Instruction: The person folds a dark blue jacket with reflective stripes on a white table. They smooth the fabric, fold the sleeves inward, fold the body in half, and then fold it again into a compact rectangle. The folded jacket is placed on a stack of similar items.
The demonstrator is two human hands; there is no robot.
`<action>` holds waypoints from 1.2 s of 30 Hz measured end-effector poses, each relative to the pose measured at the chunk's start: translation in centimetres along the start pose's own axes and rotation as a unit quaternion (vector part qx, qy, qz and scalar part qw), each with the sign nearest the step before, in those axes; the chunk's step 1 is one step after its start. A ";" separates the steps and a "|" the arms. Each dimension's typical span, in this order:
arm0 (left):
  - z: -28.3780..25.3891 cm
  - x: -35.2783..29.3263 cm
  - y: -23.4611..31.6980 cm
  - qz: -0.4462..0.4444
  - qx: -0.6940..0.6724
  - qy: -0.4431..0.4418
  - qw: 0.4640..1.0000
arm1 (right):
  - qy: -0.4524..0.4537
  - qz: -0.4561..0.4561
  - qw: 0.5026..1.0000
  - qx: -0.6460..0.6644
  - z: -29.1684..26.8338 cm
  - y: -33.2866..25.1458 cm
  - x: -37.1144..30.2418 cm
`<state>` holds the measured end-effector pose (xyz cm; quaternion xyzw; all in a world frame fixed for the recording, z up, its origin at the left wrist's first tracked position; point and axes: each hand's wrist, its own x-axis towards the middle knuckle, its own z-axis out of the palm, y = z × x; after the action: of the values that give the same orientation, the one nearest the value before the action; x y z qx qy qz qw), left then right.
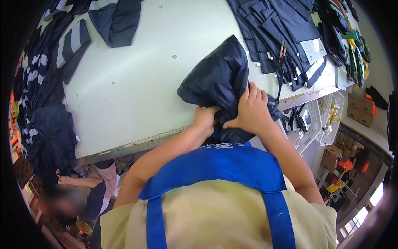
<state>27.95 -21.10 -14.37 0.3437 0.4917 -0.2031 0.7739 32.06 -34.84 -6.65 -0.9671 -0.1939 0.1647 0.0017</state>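
Note:
A dark navy, shiny fabric piece (217, 74) stands bunched up at the table's near edge, its pointed end spreading up and away from me. My left hand (205, 120) is closed round its lower left side, with the fingertips hidden in the folds. On its right side, my right hand (252, 108) grips the cloth, thumb toward the left hand and fingers bent over the fabric. More dark cloth hangs below both hands, against my blue apron (215, 166).
Flat dark fabric pieces with white tags (269, 33) are stacked at the far right, orange-handled snips (282, 50) on them. White baskets (304, 137) stand below the right edge. Grey-striped dark cloth (74, 43) lies left. Another person (89, 186) sits lower left, handling dark cloth.

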 end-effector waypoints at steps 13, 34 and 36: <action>6.8 -0.9 2.3 0.421 0.632 -0.192 0.622 | 0.169 0.207 0.901 0.341 2.4 3.7 -0.3; 4.7 8.5 12.1 0.233 0.162 -0.052 0.957 | 0.178 0.302 0.789 0.505 2.6 9.9 -2.1; 0.0 5.5 10.9 0.220 0.148 -0.021 0.964 | 0.197 0.263 0.806 0.491 2.6 10.0 -1.8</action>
<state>37.48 -13.56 -15.71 0.5500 0.3523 -0.1049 0.7499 33.40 -44.90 -9.19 -0.8627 0.1796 0.0378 0.4713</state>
